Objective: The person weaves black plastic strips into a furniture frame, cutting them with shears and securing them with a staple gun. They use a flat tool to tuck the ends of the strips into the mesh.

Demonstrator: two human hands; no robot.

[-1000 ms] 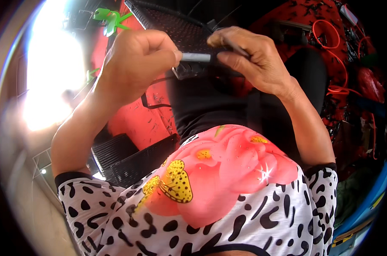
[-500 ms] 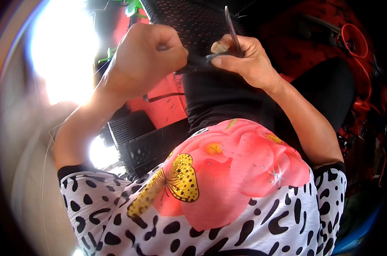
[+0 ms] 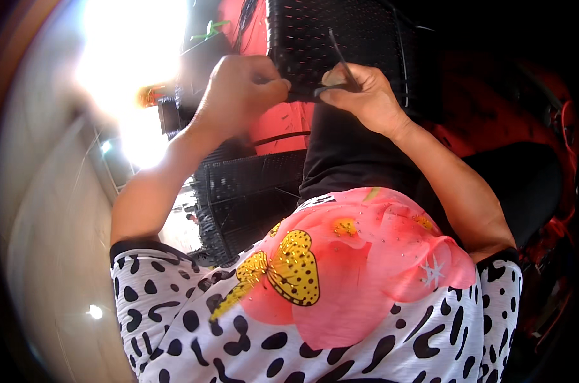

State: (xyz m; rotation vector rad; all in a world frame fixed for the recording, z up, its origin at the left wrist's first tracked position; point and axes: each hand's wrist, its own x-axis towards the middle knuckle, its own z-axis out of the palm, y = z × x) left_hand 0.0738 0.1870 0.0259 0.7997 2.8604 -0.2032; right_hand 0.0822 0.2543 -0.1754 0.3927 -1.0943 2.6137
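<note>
My left hand (image 3: 245, 89) is closed in a pinch at the near left corner of a black woven panel (image 3: 340, 38); whatever its fingertips hold is hidden. Over the panel's near edge, my right hand (image 3: 369, 99) grips a thin dark strip (image 3: 338, 51) between thumb and bent fingers. The strip's long end points up and away, and a short dark end shows by the thumb tip. Below the panel lies my leg in black trousers (image 3: 360, 153).
Another black woven piece (image 3: 251, 191) stands left of my leg, with a red surface (image 3: 277, 124) beyond it. A green object (image 3: 210, 30) lies at the upper left beside strong glare. A black rounded shape (image 3: 513, 175) is at the right, near a red hoop (image 3: 567, 121).
The view has shifted, showing more of the woven panel. Both hands appear slightly lower and farther right in the picture, with their grips little changed.
</note>
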